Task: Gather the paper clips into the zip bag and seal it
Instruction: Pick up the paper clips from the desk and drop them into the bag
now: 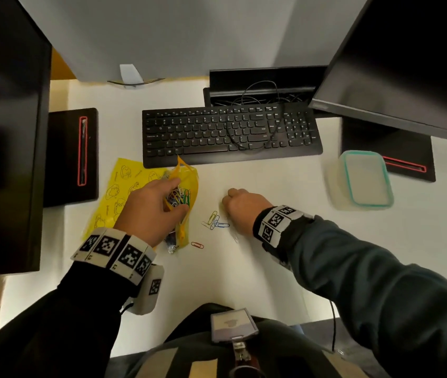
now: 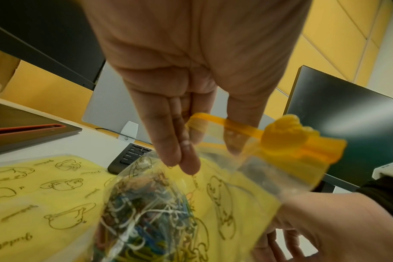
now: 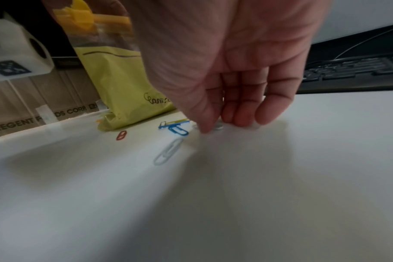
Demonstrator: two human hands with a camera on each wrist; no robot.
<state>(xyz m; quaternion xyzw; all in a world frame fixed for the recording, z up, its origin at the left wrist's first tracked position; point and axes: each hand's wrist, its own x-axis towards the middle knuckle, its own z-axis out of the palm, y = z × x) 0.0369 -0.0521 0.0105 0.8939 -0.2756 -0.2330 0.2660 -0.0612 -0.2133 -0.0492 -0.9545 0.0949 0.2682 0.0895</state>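
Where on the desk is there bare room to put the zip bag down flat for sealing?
Bare desk lies between the right hand and the lidded container, and below the loose paper clips toward the person. It is crowded between the zip bag, held by the left hand, and the keyboard.

A long black computer keyboard (image 1: 232,133) with a thin black cable looped over its keys lies on the white counter (image 1: 258,255) beyond the fingers, a clear lidded plastic container with a teal rim (image 1: 364,181) standing off to their right.
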